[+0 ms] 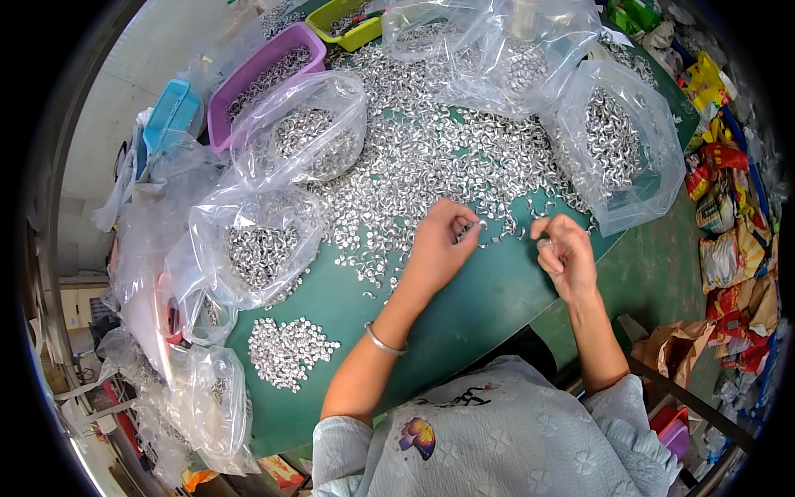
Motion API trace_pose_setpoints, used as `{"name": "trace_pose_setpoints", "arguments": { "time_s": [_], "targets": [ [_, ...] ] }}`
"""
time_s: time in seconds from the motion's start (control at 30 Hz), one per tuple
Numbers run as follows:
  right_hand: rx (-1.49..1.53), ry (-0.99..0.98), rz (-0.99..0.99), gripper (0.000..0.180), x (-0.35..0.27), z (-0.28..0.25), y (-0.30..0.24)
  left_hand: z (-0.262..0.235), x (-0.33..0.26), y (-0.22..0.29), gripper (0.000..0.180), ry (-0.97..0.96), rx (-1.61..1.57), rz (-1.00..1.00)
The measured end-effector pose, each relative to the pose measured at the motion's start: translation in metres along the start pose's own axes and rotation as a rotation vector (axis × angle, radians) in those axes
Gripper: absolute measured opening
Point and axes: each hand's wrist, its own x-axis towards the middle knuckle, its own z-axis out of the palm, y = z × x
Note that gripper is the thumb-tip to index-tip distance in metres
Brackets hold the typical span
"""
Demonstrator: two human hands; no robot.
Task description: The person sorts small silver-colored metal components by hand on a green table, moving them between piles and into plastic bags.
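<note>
A big heap of small silver metal clips covers the far half of the green table. My left hand rests at the heap's near edge, its fingers closed around a few clips. My right hand hovers just to the right, fingertips pinched on a small metal clip. A smaller, separate pile of metal pieces lies on the table to my near left. A silver bangle circles my left wrist.
Several clear plastic bags of clips stand around the heap: left, upper left, far middle, right. A purple tray, a blue tray and a yellow-green tray sit at the far left. Colourful wrappers litter the floor on the right.
</note>
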Motion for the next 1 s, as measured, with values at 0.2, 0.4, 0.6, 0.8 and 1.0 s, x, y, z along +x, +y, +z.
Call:
{"name": "trace_pose_setpoints", "arguments": {
  "time_s": [0.2, 0.4, 0.6, 0.8, 1.0],
  "targets": [
    [0.873, 0.002, 0.399, 0.015, 0.021, -0.001, 0.003, -0.004, -0.013, -0.002, 0.017, -0.079, -1.165, -0.343],
    [-0.695, -0.088, -0.139, 0.006, 0.000, 0.055, 0.021, 0.025, -0.030, 0.007, 0.031, -0.108, -1.422, -0.656],
    [-1.242, -0.260, -0.749, 0.010, 0.008, 0.077, 0.026, 0.023, -0.038, 0.004, 0.027, 0.042, -1.400, -0.742],
    [-1.573, -0.352, -0.695, 0.033, 0.073, 0.068, 0.025, 0.015, -0.066, 0.013, 0.021, 0.034, -1.080, -0.602],
    [-1.765, -0.535, -0.552, 0.040, 0.055, 0.060, 0.032, -0.014, -0.080, 0.006, 0.020, 0.182, -0.815, -0.458]
  ]
}}
